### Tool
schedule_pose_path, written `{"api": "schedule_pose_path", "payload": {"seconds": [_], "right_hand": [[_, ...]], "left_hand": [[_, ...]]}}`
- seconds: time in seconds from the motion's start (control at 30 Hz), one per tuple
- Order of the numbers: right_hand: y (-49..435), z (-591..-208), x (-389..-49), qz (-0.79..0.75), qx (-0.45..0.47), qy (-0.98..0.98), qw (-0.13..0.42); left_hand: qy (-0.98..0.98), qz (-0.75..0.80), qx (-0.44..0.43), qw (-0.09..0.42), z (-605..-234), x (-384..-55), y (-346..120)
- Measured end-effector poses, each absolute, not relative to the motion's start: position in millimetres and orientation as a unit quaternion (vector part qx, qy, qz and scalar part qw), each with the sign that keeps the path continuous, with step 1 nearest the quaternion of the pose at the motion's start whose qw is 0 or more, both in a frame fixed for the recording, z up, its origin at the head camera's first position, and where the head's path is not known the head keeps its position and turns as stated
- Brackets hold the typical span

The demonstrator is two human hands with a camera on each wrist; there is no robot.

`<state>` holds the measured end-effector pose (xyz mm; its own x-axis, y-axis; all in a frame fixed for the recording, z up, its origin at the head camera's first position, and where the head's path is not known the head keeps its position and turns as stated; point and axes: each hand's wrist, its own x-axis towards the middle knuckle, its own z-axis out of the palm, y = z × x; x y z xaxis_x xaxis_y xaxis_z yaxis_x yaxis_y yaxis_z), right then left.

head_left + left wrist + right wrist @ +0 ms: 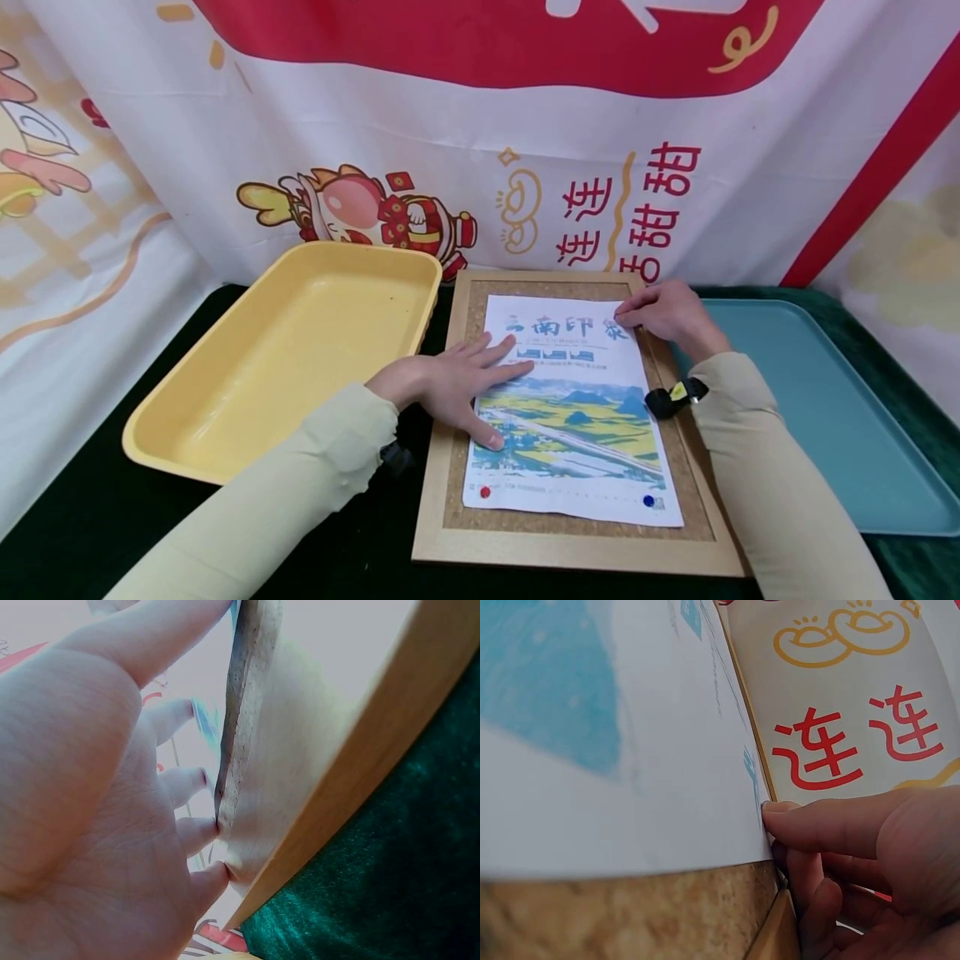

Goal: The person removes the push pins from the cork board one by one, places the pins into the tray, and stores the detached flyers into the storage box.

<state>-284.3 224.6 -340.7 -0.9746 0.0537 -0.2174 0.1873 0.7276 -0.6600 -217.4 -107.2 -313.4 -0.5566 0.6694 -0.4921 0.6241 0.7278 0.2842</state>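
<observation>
— What could go wrong with the printed sheet [570, 433], seen lying face up on the corkboard [577, 552]?

— Its top could be skewed if the left hand [468, 385], spread nearly flat across the sheet's nine o'clock edge with nothing grasped, were lifted too soon. At the one o'clock corner, a small dark object [780, 855], possibly a pin, is pinched by the curled right hand [671, 317]; the paper could be torn, or a fingertip pricked, by a slanted push.

— And the count?

— One sheet and one corkboard are shown. Two pins are plainly seen: one red pin [485, 492] at seven o'clock, one blue pin [648, 501] at five. The corkboard is flanked by two trays, one yellow tray [300, 350] towards ten o'clock, one blue-green tray [817, 417] at three.
</observation>
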Motion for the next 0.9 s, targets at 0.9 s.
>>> {"api": "schedule_pose_path", "payload": {"seconds": [0.9], "right_hand": [[231.1,-339.5,-284.4,-0.395,0.033,0.91,0.117]], "left_hand": [[0.882,0.045,0.368,0.291,-313.7,-217.9,-106.5]]}}
